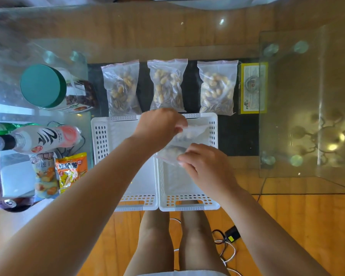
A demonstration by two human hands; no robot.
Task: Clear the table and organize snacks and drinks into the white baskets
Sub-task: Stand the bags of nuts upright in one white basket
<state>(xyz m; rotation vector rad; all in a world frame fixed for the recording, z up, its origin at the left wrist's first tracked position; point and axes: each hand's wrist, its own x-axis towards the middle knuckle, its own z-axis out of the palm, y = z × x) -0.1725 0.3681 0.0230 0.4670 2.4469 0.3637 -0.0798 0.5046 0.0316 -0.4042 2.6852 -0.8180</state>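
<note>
both hands hold one clear zip bag of nuts (182, 143) over the right white basket (187, 188), likely lowering it in: left hand (159, 124) pinches its far edge, right hand (203, 162) its near corner. three more bags (167, 85) wait beyond.

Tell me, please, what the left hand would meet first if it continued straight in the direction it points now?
Probably the middle zip bag of nuts. The left hand points away from the person, over the far rim of the white basket; that bag lies just past it, though height is unclear.
</note>
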